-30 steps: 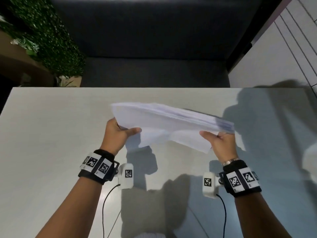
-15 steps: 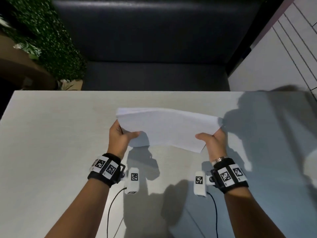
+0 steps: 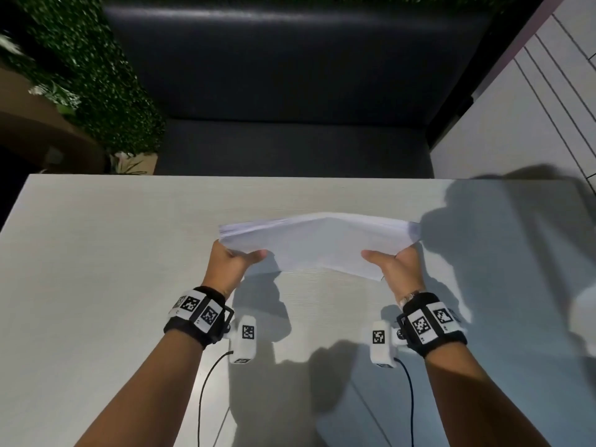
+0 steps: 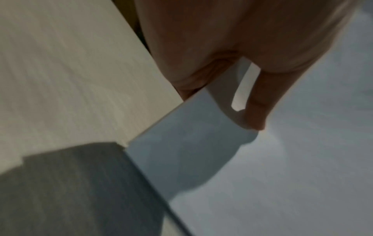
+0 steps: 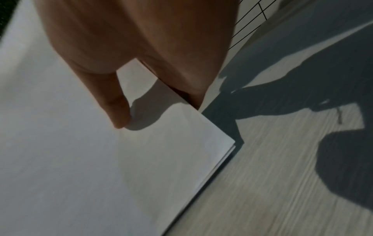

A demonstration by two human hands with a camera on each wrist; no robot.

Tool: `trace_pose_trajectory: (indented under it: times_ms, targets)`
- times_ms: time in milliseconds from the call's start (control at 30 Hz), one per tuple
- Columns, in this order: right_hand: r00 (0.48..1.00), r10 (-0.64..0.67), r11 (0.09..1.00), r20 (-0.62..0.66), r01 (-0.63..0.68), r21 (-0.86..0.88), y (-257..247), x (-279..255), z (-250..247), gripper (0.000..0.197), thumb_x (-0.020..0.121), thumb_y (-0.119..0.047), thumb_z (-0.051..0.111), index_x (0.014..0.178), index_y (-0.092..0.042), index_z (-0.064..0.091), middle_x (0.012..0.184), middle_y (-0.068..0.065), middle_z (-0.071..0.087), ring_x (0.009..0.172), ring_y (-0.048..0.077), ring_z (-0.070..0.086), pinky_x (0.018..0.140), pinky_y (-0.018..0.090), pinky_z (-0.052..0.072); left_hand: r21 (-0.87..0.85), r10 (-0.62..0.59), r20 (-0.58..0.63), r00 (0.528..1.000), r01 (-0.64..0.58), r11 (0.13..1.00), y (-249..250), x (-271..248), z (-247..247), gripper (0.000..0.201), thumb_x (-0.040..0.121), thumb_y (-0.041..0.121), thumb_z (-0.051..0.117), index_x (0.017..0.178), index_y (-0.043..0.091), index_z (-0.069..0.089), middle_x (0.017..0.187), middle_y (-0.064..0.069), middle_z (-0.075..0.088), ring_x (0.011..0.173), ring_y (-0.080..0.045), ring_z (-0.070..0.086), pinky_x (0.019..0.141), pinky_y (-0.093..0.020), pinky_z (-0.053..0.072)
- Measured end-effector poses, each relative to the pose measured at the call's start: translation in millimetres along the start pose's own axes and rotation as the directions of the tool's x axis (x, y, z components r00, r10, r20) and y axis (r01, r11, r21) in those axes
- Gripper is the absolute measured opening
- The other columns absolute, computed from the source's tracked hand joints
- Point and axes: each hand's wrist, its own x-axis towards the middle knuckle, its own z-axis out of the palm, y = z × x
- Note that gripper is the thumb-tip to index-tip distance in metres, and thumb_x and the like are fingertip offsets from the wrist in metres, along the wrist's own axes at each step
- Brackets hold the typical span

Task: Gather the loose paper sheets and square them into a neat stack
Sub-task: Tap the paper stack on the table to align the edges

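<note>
A stack of white paper sheets (image 3: 319,245) hangs between both hands above the pale table (image 3: 96,269), humped slightly in the middle. My left hand (image 3: 233,259) grips its left end, thumb lying on top. My right hand (image 3: 395,264) grips the right end the same way. In the left wrist view the thumb (image 4: 260,102) presses onto the paper (image 4: 302,159). The right wrist view shows the thumb (image 5: 113,102) on the top sheet (image 5: 90,167), with the layered sheet edges visible at the corner. The fingers under the stack are hidden.
A dark sofa (image 3: 290,91) stands beyond the table's far edge. Green foliage (image 3: 96,85) fills the far left, and a white panelled wall (image 3: 532,124) runs along the right. Cables trail from the wrist cameras toward the near table edge.
The fanned, tilted sheets have been drawn together and levelled. Both hands carried the stack lower and a little farther from me, and its edges look more even.
</note>
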Motion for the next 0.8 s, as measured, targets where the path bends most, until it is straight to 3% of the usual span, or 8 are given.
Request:
trace_pose_trajectory:
  times_ms: [133, 233, 367, 433, 533, 633, 733, 800]
  targets:
    - [0.982, -0.128, 0.992, -0.137, 0.128, -0.011, -9.8, -8.1, 2.9, 0.057, 0.076, -0.009, 0.081, 0.125, -0.024, 0.055, 0.127, -0.005, 0.062, 0.118, 0.011, 0.058, 0.09, 0.024, 0.049, -0.045, -0.04, -0.074, 0.996, 0.036, 0.998, 12.5, 1.1, -0.7, 0.027, 0.074, -0.006, 0.08, 0.085, 0.018, 0.076, 0.086, 0.0, 0.077, 0.086, -0.022, 0.07, 0.084, -0.043, 0.057]
    - [0.932, 0.011, 0.941, -0.362, 0.112, 0.319, -12.9, -27.3, 12.6, 0.09, 0.071, -0.031, 0.086, 0.144, -0.033, 0.035, 0.146, -0.004, 0.042, 0.133, 0.015, 0.041, 0.106, 0.04, 0.041, -0.208, -0.081, -0.125, 0.989, 0.054, 0.977, 24.0, -7.0, 3.9, 0.028, 0.075, -0.011, 0.076, 0.092, 0.012, 0.074, 0.091, -0.005, 0.074, 0.088, -0.024, 0.067, 0.083, -0.04, 0.056]
    - [0.971, 0.218, 0.715, 0.098, -0.227, 0.661, -28.0, -47.3, 41.2, 0.07, 0.07, -0.04, 0.081, 0.133, -0.024, 0.056, 0.132, 0.007, 0.064, 0.12, 0.028, 0.06, 0.095, 0.047, 0.049, -0.409, -0.198, -0.088, 0.976, 0.145, 0.901, 32.4, -18.5, 21.3, 0.039, 0.075, -0.012, 0.074, 0.112, -0.001, 0.071, 0.103, -0.013, 0.074, 0.095, -0.029, 0.068, 0.087, -0.039, 0.055]
    - [0.967, 0.221, 0.724, 0.129, -0.251, 0.642, -41.1, -47.4, 53.8, 0.074, 0.065, -0.026, 0.087, 0.131, -0.012, 0.057, 0.128, 0.011, 0.066, 0.121, 0.033, 0.06, 0.094, 0.047, 0.051, -0.483, -0.223, -0.037, 0.974, 0.178, 0.857, 38.0, -22.9, 32.5, 0.042, 0.076, -0.013, 0.072, 0.117, -0.002, 0.069, 0.112, -0.015, 0.073, 0.103, -0.034, 0.068, 0.093, -0.042, 0.054]
    - [0.962, 0.24, 0.832, -0.131, -0.134, 0.538, -57.8, -38.9, 58.6, 0.082, 0.067, -0.02, 0.089, 0.134, -0.006, 0.044, 0.129, 0.002, 0.058, 0.126, 0.025, 0.049, 0.11, 0.049, 0.037, -0.548, -0.186, 0.055, 0.981, 0.185, 0.815, 48.3, -30.2, 44.4, 0.047, 0.079, -0.014, 0.069, 0.124, 0.003, 0.067, 0.123, -0.015, 0.072, 0.113, -0.033, 0.068, 0.1, -0.047, 0.051]
    - [0.969, 0.067, 0.903, -0.237, 0.042, 0.428, -75.9, -35.0, 48.9, 0.052, 0.076, -0.01, 0.083, 0.119, -0.008, 0.054, 0.11, -0.004, 0.065, 0.109, 0.018, 0.059, 0.1, 0.036, 0.042, -0.488, -0.157, 0.063, 0.986, 0.167, 0.856, 52.9, -30.3, 43.5, 0.05, 0.077, -0.009, 0.074, 0.123, 0.01, 0.068, 0.121, -0.011, 0.074, 0.116, -0.033, 0.067, 0.097, -0.046, 0.053]
    - [0.976, -0.106, 0.949, -0.19, 0.156, 0.274, -87.8, -33.2, 37.9, 0.036, 0.078, -0.005, 0.08, 0.109, -0.012, 0.064, 0.105, -0.001, 0.072, 0.097, 0.013, 0.069, 0.091, 0.034, 0.053, -0.36, -0.085, -0.126, 0.988, 0.034, 0.932, 54.5, -21.5, 29.3, 0.082, 0.064, 0.003, 0.089, 0.134, 0.024, 0.053, 0.134, -0.005, 0.063, 0.126, -0.026, 0.059, 0.101, -0.041, 0.049]
    - [0.976, -0.177, 0.97, -0.127, 0.195, 0.148, -91.8, -30.2, 30.6, 0.027, 0.078, -0.003, 0.079, 0.101, -0.012, 0.068, 0.094, -0.005, 0.074, 0.081, 0.002, 0.072, 0.077, 0.025, 0.057, -0.183, 0.075, -0.126, 0.989, -0.098, 0.978, 66.3, -15.1, 19.9, 0.098, 0.063, 0.008, 0.092, 0.143, 0.033, 0.041, 0.146, 0.007, 0.048, 0.134, -0.012, 0.045, 0.104, -0.024, 0.04]
